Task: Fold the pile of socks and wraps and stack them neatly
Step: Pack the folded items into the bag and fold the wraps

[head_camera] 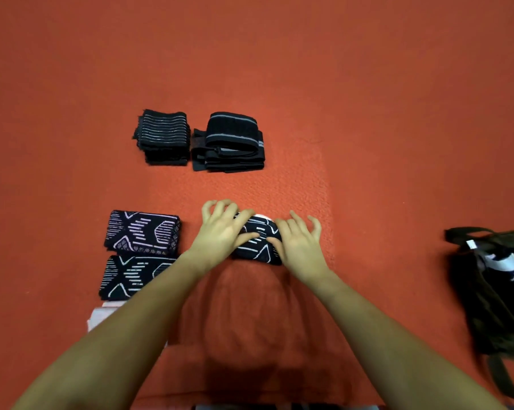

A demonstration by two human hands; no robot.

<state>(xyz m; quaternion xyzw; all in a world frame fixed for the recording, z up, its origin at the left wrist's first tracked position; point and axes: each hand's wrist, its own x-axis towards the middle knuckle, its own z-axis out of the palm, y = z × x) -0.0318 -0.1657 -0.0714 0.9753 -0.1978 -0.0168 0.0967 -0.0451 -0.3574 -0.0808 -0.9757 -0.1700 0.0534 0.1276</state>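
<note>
Orange-red textured carpet floor (pixel 368 113) fills the view; broad bare stretches lie along its far edge, its left side and between the centre and the right margin. Dark fabric bag with white labels (pixel 492 291) sits at the right edge, partly cut off, well apart from the hands. Left of centre, two folded black socks with pale geometric lines lie in a column: upper folded sock (pixel 143 232) and lower folded sock (pixel 131 276), their edges touching or nearly so. A pale pink folded piece (pixel 102 318) shows just below them, partly hidden by the left forearm. Farther off, a black stack with thin white stripes (pixel 164 137) lies just beside a black folded wrap with grey bands (pixel 232 143). At centre, a black patterned sock bundle (pixel 258 241) rests on the floor. Left hand (pixel 220 229) presses on its left end, fingers curled; right hand (pixel 300 241) presses its right end, fingers bent and spread.
</note>
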